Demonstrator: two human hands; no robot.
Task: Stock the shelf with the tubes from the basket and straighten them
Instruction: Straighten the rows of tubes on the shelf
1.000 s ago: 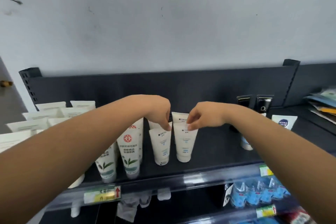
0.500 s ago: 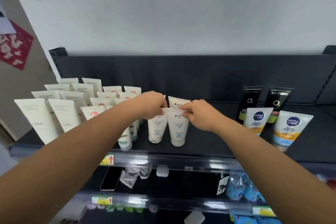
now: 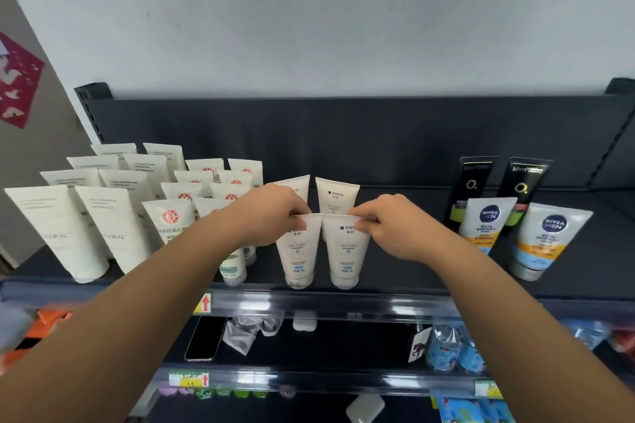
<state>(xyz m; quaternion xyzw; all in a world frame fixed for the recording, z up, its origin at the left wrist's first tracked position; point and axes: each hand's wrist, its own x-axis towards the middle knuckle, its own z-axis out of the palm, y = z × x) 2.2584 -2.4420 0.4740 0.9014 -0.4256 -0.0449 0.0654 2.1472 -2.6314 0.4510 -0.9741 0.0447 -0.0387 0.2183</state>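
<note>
Two white tubes stand side by side, caps down, at the front edge of the dark shelf (image 3: 405, 271). My left hand (image 3: 275, 216) pinches the top corner of the left front tube (image 3: 298, 257). My right hand (image 3: 388, 227) pinches the top corner of the right front tube (image 3: 345, 254). Their top edges touch in the middle. Behind them stand two more of the same white tubes (image 3: 338, 194), the left one partly hidden by my left hand. No basket is in view.
Rows of white tubes (image 3: 92, 230) and red-logo tubes (image 3: 171, 220) fill the shelf's left side. Black tubes (image 3: 472, 182) and Nivea tubes (image 3: 546, 237) stand at the right. A phone (image 3: 204, 336) and blue packets (image 3: 450, 350) lie on the lower shelf.
The view has swung and pulled back, showing more of the shelf. Both hands keep pinching the tops of the two front tubes, which now stand closer to the shelf's front edge.
</note>
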